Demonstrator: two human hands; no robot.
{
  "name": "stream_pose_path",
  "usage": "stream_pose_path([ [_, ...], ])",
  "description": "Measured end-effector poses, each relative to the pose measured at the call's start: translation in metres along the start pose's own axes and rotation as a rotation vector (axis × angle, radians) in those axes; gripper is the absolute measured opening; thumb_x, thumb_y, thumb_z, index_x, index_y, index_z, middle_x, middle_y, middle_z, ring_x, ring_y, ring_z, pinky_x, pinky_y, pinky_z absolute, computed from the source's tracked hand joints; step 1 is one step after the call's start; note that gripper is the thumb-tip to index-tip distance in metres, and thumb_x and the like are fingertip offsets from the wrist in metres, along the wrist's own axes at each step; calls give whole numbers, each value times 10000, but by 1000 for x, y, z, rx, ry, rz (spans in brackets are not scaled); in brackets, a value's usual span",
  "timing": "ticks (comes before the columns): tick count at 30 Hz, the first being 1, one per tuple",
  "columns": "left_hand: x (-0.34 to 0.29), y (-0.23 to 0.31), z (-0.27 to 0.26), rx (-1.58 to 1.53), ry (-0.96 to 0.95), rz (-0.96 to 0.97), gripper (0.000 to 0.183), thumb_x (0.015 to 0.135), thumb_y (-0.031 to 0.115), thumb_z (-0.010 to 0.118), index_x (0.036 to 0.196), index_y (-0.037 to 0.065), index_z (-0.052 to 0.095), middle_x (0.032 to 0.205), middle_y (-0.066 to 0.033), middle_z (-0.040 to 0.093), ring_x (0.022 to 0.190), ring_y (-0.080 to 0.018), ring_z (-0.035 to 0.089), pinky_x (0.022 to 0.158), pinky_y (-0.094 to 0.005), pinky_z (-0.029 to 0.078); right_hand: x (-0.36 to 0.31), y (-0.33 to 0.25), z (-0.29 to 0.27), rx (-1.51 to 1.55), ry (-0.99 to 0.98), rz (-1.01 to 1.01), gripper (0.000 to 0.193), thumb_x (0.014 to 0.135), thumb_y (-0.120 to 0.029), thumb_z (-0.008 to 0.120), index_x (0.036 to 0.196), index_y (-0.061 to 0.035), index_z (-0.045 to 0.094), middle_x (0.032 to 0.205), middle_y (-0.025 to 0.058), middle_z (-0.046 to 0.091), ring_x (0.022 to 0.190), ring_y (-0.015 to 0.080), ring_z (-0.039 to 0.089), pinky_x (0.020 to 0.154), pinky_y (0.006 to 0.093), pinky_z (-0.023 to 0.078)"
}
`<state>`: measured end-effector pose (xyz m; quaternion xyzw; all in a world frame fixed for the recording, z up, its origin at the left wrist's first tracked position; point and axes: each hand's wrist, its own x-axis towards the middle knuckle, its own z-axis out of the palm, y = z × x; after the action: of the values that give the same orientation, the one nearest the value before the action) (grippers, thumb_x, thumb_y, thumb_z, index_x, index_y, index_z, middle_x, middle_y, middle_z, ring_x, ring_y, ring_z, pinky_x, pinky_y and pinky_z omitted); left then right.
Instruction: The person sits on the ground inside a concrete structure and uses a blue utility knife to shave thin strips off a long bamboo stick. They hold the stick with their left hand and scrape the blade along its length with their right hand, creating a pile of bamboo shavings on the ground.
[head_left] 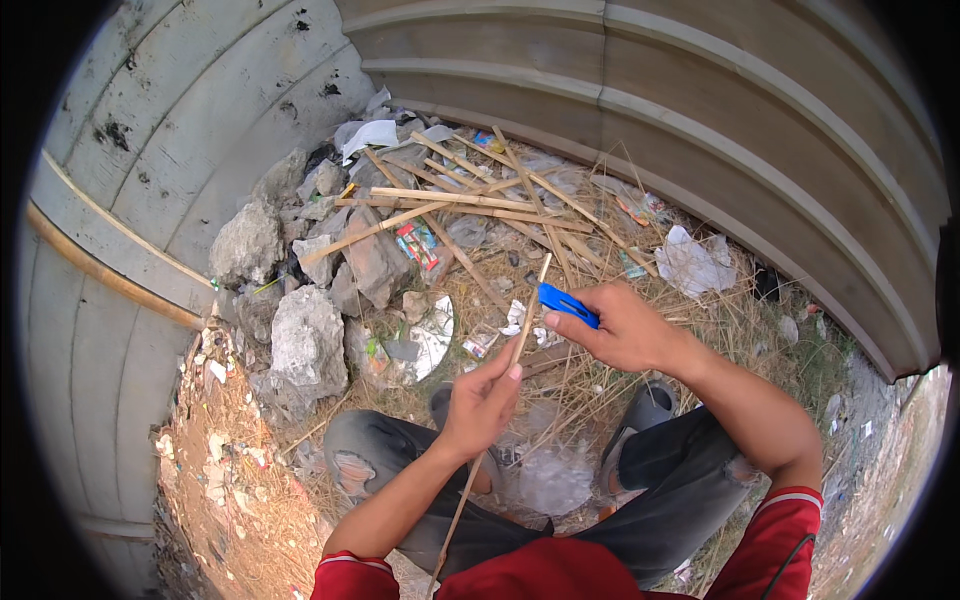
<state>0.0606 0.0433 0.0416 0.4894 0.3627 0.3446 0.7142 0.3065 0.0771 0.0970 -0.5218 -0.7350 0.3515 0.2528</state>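
My left hand [482,404] is closed around a long, thin bamboo strip [526,328]. The strip slants from its tip in front of me, through the fingers, and down past my lap. A blue utility knife [566,304] is gripped in my right hand [632,328]. Its front end lies close beside the upper part of the strip; whether the blade touches it is too small to tell. Beyond both hands, several split bamboo strips [455,198] lie criss-crossed in a loose pile on the ground.
Grey rocks [308,338] are heaped at the left. Plastic litter, a crumpled white sheet [694,262] and dry grass cover the ground. A corrugated metal wall [700,110] curves behind the pile, and a pale panel wall [225,110] stands at the left. My bent knees frame the work.
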Motion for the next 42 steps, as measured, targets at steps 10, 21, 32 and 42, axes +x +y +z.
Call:
stream_pose_path([
  [10,-1,-8,2,262,83,150,458,1060,134,534,1494,6,464,640,97,377,521,0,323,464,-211,246,-9,0,18,-557,68,-1,614,991,-558,535,785,1,685,671,252,637,656,437,658,642,523,514],
  [21,-15,-2,-15,-93,3,84,440,1084,144,461,1491,-22,441,605,92,324,479,-2,263,457,-224,210,-26,-7,-22,-212,214,20,410,1039,-403,530,1003,-3,611,680,213,604,638,419,592,609,491,453],
  [32,-20,4,-5,-28,-7,50,440,1074,145,494,1486,-7,464,646,103,383,524,12,314,484,-212,228,-8,-30,19,-264,20,107,540,1004,-462,564,785,17,680,628,247,602,628,447,627,606,508,486],
  [42,-37,-16,-7,193,-75,134,430,1079,125,470,1478,-34,457,604,90,342,482,-4,290,457,-227,215,9,34,-63,-255,537,279,658,1026,-519,506,711,45,631,572,224,572,551,399,579,579,482,459],
])
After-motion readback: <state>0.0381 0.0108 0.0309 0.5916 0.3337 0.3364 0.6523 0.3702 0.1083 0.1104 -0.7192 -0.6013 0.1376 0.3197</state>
